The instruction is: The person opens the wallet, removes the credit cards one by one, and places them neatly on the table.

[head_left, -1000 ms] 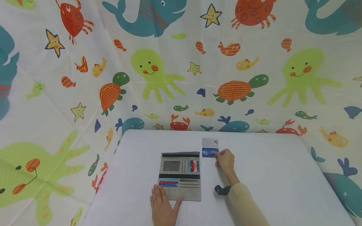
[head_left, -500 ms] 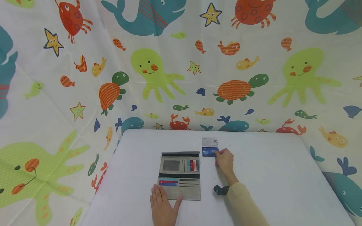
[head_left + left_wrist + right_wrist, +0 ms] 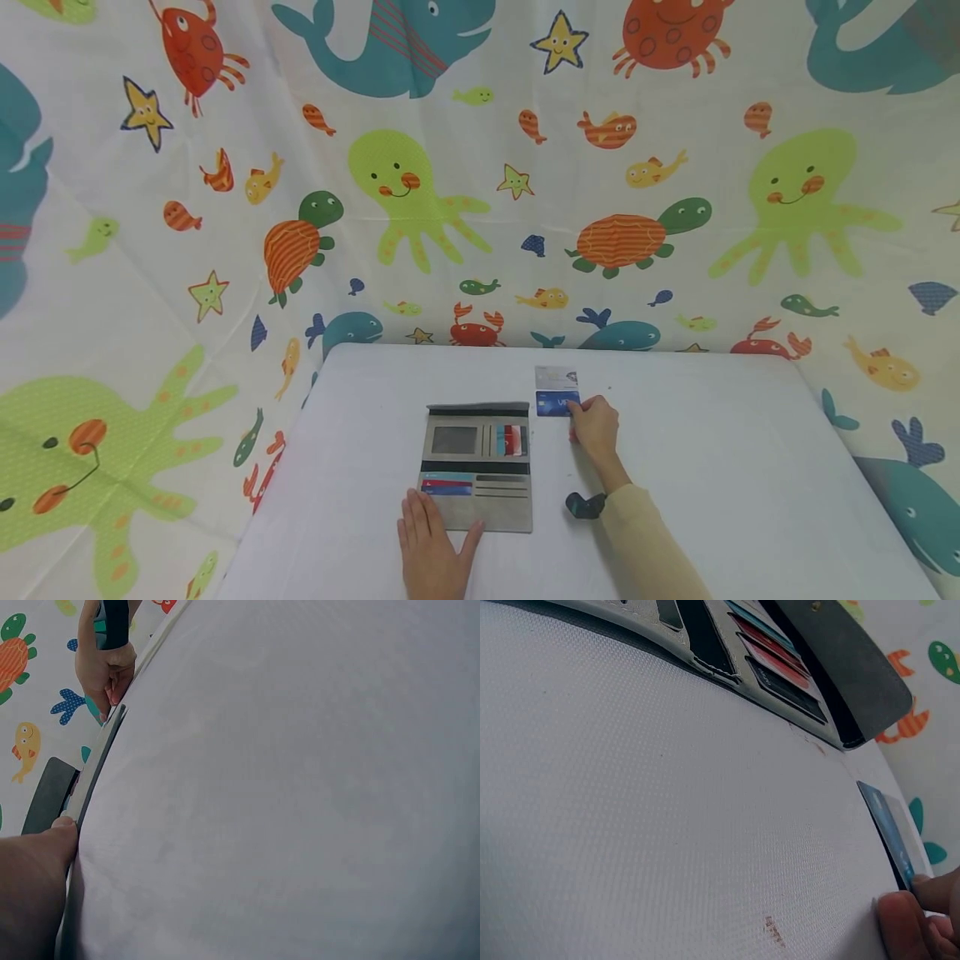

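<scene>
An unfolded grey wallet (image 3: 504, 514) lies on the table, with bank-type cards in its slots. My left hand (image 3: 433, 540) rests on its lower left corner, fingers straight and thumb spread along the near edge. To the wallet's right, my right hand (image 3: 597, 429) pinches the right end of a blue card (image 3: 550, 404) marked "VIP". In the right wrist view, the blue card (image 3: 885, 829) is held between thumb and finger, its near edge slightly off the table. Directly beyond it lies a silver-grey card (image 3: 553, 377).
The white table (image 3: 712, 450) ends at a curtain (image 3: 450, 242) printed with sea animals, behind and at the left. A dark wrist-worn device (image 3: 585, 505) sits at the right wrist. Red, light-blue and black cards (image 3: 784, 686) show in the wallet's upper right slots.
</scene>
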Motion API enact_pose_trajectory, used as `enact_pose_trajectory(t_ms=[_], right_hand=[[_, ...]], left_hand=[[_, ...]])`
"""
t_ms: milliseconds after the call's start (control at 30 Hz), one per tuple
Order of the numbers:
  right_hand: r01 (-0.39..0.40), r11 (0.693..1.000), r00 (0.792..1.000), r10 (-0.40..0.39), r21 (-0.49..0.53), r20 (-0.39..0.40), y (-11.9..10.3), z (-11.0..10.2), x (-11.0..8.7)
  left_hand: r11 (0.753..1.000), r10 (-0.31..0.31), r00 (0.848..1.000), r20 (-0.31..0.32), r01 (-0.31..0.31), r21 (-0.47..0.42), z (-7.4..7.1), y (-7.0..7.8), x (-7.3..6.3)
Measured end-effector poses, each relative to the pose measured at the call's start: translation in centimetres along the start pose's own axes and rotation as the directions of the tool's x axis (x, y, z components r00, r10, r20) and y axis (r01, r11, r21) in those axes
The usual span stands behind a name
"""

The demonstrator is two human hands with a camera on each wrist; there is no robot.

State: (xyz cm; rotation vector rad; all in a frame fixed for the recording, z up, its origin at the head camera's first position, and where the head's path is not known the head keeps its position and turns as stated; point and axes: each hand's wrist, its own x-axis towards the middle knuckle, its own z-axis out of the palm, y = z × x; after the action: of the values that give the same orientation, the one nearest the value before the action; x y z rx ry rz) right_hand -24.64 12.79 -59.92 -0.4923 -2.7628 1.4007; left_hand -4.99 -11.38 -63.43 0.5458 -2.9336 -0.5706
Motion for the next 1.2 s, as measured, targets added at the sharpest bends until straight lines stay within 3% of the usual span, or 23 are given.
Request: enact_pose_trajectory(t_ms=[1200], right_hand=[[0.008, 0.997, 1.000, -0.009, -0.078, -0.007, 0.30, 0.36, 0.42]], left_hand=[[1.000, 0.003, 1.000, 0.019, -0.003, -0.016, 0.00, -0.01, 0.05]])
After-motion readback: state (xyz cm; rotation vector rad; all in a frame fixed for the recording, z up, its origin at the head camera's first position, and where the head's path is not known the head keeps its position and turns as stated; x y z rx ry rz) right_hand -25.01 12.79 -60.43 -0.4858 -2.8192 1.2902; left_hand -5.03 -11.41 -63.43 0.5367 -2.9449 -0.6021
